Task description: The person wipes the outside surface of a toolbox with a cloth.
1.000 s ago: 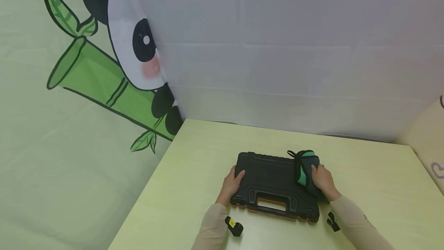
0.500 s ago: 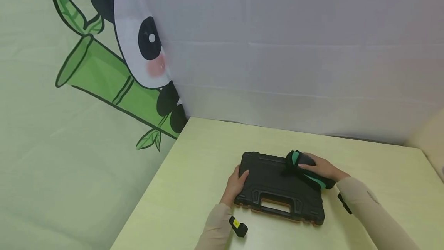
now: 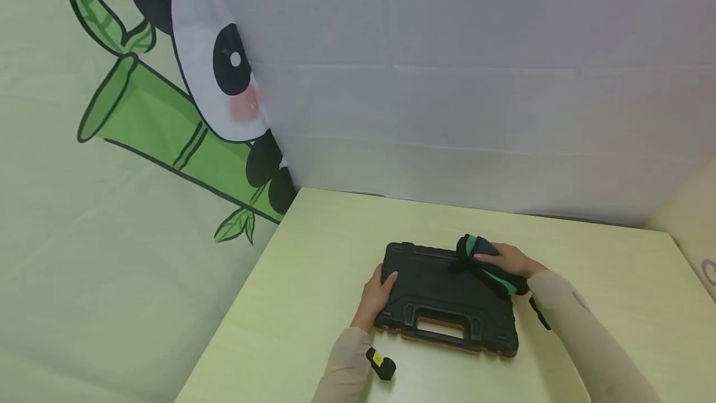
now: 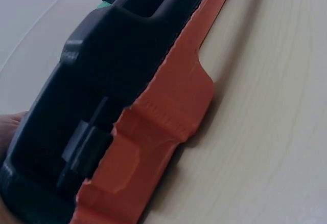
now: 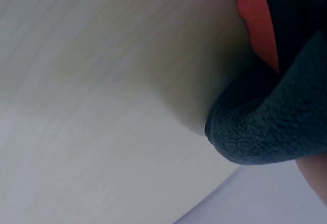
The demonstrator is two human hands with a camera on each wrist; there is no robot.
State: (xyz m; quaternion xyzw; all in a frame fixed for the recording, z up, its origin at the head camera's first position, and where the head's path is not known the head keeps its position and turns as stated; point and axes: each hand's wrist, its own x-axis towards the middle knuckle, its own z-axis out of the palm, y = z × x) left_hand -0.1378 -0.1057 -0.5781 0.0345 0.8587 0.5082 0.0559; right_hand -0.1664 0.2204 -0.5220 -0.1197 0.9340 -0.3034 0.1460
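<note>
A black plastic tool case with an orange lower shell lies flat on the table, its handle toward me. My left hand grips the case's left edge, thumb over the lid. On the upper right corner of the lid, my right hand holds a fuzzy dark grey cloth with green and black bands. The fingers lie over the bunched cloth, which hangs a little past the case's right side. In the right wrist view the cloth's rounded, plush fold covers part of the case's orange edge.
The pale wood-look table extends on all sides of the case. A white curtain-like backdrop rises behind it, with a panda-and-bamboo print at left. A black wrist device with a yellow label sits by the left sleeve.
My right hand has turned over the cloth, swinging its lower end to the right, and the cloth's upper end now lies slightly farther left on the lid. The left hand keeps gripping the case.
</note>
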